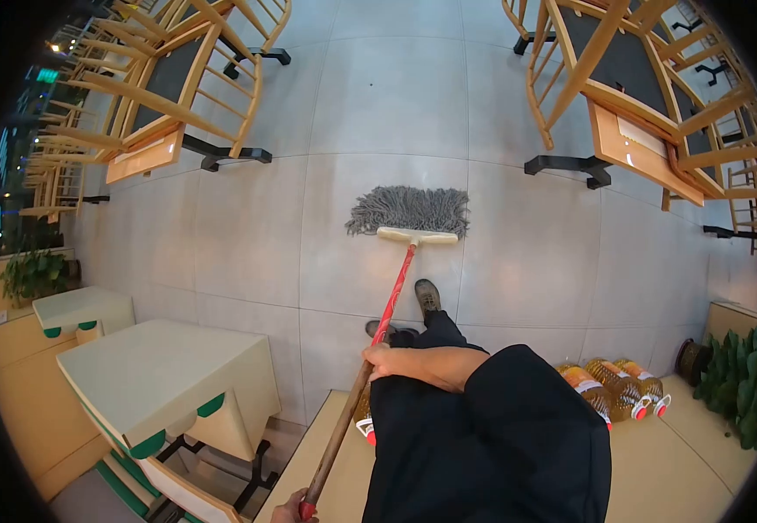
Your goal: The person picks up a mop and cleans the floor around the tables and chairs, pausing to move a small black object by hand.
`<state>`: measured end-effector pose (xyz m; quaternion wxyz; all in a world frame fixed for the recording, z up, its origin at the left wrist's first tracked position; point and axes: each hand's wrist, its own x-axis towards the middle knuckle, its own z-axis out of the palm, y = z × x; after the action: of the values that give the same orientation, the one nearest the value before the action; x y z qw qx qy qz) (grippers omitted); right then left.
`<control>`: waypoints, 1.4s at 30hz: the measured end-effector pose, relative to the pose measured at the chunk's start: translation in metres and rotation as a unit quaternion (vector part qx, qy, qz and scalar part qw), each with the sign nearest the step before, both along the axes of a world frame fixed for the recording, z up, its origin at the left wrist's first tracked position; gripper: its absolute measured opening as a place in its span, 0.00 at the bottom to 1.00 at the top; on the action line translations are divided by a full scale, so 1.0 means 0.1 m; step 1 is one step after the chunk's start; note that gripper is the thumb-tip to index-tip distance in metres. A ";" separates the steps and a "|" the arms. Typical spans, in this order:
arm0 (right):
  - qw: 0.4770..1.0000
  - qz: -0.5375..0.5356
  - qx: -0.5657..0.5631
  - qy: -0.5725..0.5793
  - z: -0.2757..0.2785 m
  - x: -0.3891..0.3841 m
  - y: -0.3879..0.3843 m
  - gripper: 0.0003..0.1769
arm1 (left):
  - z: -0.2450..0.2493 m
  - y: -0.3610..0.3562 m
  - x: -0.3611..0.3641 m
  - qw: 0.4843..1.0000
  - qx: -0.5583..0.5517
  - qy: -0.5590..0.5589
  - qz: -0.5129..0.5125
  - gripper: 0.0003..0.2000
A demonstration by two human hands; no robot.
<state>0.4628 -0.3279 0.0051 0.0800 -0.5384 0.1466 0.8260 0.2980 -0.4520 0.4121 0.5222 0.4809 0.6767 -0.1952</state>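
Observation:
A mop with a grey string head [410, 210], a cream clamp [417, 236] and a red-wrapped handle [393, 296] reaches forward from me. Its strings lie spread on the tiled floor [387, 105]. My right hand [379, 359] is closed around the middle of the handle, where the red covering gives way to bare brown shaft. At the bottom edge of the view, my left hand [291, 507] grips the handle near its red end cap [307, 511]. Part of the left hand is cut off by the frame. One shoe [428, 297] shows beyond my dark clothing.
Wooden chairs rest upturned on tables at the far left [174, 83] and far right [627, 70]. A pale table [165, 375] stands near left. Several large oil bottles [614, 383] stand close on my right, beside a cream ledge [657, 462] and green plants [749, 383].

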 end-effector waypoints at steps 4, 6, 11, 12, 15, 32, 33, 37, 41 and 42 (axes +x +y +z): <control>0.999 -0.018 -0.005 0.028 0.10 0.01 -0.16 0.14 | 0.16 -0.07 0.10 0.981 -0.089 0.012 0.172 0.15; 0.994 -0.032 -0.011 0.102 0.17 0.01 -0.21 0.12 | 0.22 -0.16 0.04 0.980 -0.100 0.029 0.167 0.15; 0.985 -0.042 -0.049 0.162 0.09 0.14 -0.45 0.13 | 0.23 -0.42 0.06 0.979 -0.087 0.021 0.186 0.20; 0.984 -0.003 -0.031 0.176 -0.05 0.15 -0.53 0.14 | 0.21 -0.48 0.10 0.978 -0.088 0.021 0.189 0.20; 0.981 0.062 -0.015 0.185 -0.25 0.30 -0.70 0.14 | 0.04 -0.83 0.13 0.952 -0.158 -0.013 0.261 0.22; 0.994 0.070 0.079 0.018 0.14 0.46 -0.84 0.18 | -1.07 -1.51 0.35 0.983 0.089 -0.033 0.154 0.17; 0.993 0.064 0.101 -0.017 0.11 0.56 -0.67 0.16 | -1.28 -1.47 0.25 0.988 0.049 -0.024 0.147 0.20; 0.981 0.013 0.139 -0.137 -0.13 0.72 -0.13 0.13 | -1.81 -0.84 0.60 0.984 0.058 -0.012 0.169 0.19; 0.962 -0.045 0.145 -0.229 0.45 0.97 0.49 0.24 | -2.29 -0.05 1.07 0.978 0.114 -0.060 0.166 0.18; 0.961 -0.048 0.146 -0.230 0.40 1.04 0.62 0.24 | -2.38 0.15 1.18 0.975 0.143 -0.072 0.151 0.18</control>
<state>0.5670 -0.2663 0.0455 0.2290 -0.6883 0.0277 0.6878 0.4161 -0.4373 0.1736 0.5185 0.4561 0.7230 0.0199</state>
